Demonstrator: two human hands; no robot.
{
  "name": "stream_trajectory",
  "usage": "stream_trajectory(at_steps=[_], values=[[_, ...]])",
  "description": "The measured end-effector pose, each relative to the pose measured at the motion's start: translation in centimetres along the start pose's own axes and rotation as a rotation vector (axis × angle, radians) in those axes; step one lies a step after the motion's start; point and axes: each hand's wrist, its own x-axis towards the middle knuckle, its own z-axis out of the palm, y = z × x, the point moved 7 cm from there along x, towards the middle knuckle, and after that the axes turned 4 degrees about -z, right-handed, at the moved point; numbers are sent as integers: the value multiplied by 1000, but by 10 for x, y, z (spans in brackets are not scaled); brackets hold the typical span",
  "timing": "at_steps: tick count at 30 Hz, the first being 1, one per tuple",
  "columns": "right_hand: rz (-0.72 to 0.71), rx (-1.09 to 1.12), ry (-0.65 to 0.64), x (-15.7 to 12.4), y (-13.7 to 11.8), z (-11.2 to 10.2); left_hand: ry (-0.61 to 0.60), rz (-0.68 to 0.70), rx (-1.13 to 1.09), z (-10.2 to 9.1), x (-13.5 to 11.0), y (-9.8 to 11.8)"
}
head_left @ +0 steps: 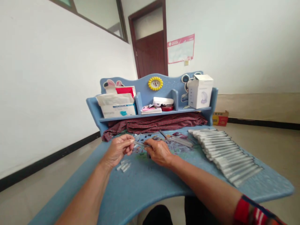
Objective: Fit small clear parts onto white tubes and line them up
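Blue desktop [140, 190] spreads beneath both hands, and over at the left we have the mask box [114, 111], up on the shelf beyond the left hand [120, 149]. That hand has thumb and forefinger pinched together, no gap showing, on the near tip of a thin rod [140, 144], its other fingers curled in below. Just under that pinch, on the near side, lie a few short white pieces [124, 166], side by side and apart from the fingers. Now along the rod: it runs across the space between the two grips, slanting slightly down to the right, its middle bare. Small dark bits [147, 136] are scattered just beyond it. At its right end, the right hand [160, 152] has its fingers closed over the rod, knuckles up, hiding that tip; exactly how the fingertips meet, I can't tell. Beyond this grip and a touch right, a dark slim tool [164, 135] slants on the desk, with clear strips [181, 141] right beside it. Farthest right, well apart from either grip, white tubes [222, 153] lie in a long, close-packed row, blurred at the edges.
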Motion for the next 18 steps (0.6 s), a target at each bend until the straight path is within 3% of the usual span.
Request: stream_trajectory(at_steps=[5, 11, 15, 18], values=[[-30, -150, -91, 7, -9, -11, -74, -13, 37, 8, -2, 0], [-63, -319, -283, 10, -15, -54, -9, 18, 78, -1, 0, 8], [-128, -335, -349, -17, 0, -96, -2, 4, 125, 1, 1, 7], [-39, -277, -355, -58, 39, -128, -29, 12, 186, 5, 1, 6]])
